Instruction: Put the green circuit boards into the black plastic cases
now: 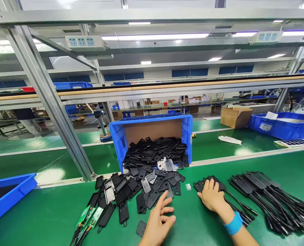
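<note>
My left hand [159, 220] hovers at the near end of the heap of flat black plastic covers [153, 182], fingers apart and nothing in them. Below the heap, a single dark cover [141, 228] lies partly hidden behind that hand. My right hand [212, 196], with a blue band [233, 223] at the wrist, rests on a small group of black cabled units [199, 186]. Its fingers lie spread over their housings and partly hide them. To its right, a larger row of similar cabled units [254, 182] lies with cables toward me.
A blue bin [189, 140] on its side spills black covers onto the green bench. Black open cases [121, 198] and green circuit boards [90, 217] with wires lie left. Blue trays [26, 184] stand at both sides. A metal post [54, 102] rises left; a white glove [230, 139] lies behind.
</note>
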Motion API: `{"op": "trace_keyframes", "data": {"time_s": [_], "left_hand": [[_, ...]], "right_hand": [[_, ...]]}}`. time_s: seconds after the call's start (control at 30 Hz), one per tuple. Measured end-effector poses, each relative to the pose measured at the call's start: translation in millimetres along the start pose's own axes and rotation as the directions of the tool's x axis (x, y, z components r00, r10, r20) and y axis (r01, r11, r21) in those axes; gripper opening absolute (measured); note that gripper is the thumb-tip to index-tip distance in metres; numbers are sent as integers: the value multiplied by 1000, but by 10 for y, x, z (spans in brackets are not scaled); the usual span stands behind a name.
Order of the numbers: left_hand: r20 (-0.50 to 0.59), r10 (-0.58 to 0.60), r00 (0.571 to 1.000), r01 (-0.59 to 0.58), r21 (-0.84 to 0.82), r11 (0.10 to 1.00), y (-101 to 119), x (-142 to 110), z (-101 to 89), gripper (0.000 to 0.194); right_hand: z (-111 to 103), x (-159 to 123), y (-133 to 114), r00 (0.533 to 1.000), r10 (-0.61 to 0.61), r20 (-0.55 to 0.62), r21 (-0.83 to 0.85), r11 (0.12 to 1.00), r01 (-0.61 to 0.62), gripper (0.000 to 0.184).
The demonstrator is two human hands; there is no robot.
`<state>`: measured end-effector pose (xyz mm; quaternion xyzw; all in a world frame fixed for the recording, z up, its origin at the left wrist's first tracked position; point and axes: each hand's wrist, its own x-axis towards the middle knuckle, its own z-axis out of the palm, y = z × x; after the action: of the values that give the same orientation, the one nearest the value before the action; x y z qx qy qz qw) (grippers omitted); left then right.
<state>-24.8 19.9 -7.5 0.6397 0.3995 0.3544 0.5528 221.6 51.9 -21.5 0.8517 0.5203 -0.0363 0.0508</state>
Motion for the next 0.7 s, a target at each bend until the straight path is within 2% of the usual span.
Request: {"op": "trace_keyframes", "data": {"time_s": [0.1,0.23,0.37,0.53,0.7], "left_hand": [[-83,137,987,-115,230,966,-26,10,-81,63],[-120,325,938,-242,447,861,-76,32,-207,52],[-142,385,912,-249,554,794,-95,60,-282,50],[-206,462,862,-228,658,718,-112,92,-344,47],[-245,488,838,-202,691,694,-121,109,-392,46]], "right_hand": [[-24,-90,-97,999,16,-32,-15,1000,-17,59],[-40,-252,-172,996,-8,-85,-25,1000,6,59],[-51,-410,-105,990,-63,-126,-39,998,58,61],[-23,-482,75,979,-65,-194,-11,998,64,81],[-15,-491,150,943,-95,-320,32,993,111,71]]}}
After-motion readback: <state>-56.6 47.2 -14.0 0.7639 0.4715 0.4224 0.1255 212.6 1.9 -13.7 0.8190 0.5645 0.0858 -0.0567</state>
